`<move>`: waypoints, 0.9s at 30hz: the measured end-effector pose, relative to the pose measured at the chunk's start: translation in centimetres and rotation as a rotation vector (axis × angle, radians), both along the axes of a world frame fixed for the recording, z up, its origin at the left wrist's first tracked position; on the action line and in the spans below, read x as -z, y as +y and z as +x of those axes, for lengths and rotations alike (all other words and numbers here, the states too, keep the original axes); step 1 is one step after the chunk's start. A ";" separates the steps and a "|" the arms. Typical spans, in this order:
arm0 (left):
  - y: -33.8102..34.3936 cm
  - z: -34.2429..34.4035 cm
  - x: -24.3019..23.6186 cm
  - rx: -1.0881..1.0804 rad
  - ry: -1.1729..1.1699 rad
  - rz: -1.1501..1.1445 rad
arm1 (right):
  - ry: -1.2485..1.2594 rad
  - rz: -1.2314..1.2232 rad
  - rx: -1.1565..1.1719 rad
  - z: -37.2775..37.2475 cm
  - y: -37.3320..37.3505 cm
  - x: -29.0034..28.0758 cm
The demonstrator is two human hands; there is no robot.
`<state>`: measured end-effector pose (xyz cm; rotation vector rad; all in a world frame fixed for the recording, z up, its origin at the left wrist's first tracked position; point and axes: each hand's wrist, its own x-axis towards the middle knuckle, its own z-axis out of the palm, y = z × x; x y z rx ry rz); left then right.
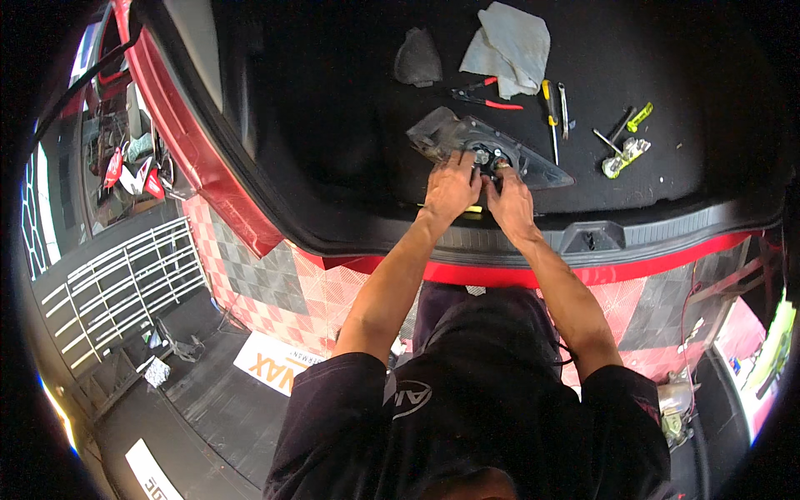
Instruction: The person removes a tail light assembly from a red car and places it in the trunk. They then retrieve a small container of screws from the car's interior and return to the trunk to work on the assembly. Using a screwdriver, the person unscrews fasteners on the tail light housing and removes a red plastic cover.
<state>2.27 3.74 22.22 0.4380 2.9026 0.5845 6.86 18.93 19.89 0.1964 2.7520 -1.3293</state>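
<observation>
A car tail light (533,169), dark and translucent, lies in the open boot close to the sill, its inner workings facing up. My left hand (452,187) is closed on its near edge, with the fingers reaching over the housing. Beside it, my right hand (510,200) has its thumb and fingers bent together at the round opening in the middle of the light. A small pale fitting shows at those fingertips, too small to make out. Just under the hands, a thin yellow item (473,209) is mostly covered.
Red-handled pliers (492,93), a yellow-handled screwdriver (550,112) and a slim metal tool (564,112) lie beyond the light. A pale cloth (510,46) and a grey pad (417,58) are farther back. Yellow-green tools (625,154) sit right. The red-edged boot sill (592,237) crosses in front.
</observation>
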 end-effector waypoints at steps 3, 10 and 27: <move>-1.1 0.5 1.5 0.109 0.095 -0.009 | -0.140 0.070 -0.054 -0.7 -0.2 0.4; 0.3 0.8 0.4 -0.150 -0.002 0.100 | -0.097 0.021 -0.037 -0.8 0.1 0.0; 0.1 2.3 2.5 -0.247 -0.096 0.252 | 0.025 0.030 -0.129 -0.3 -1.0 -2.1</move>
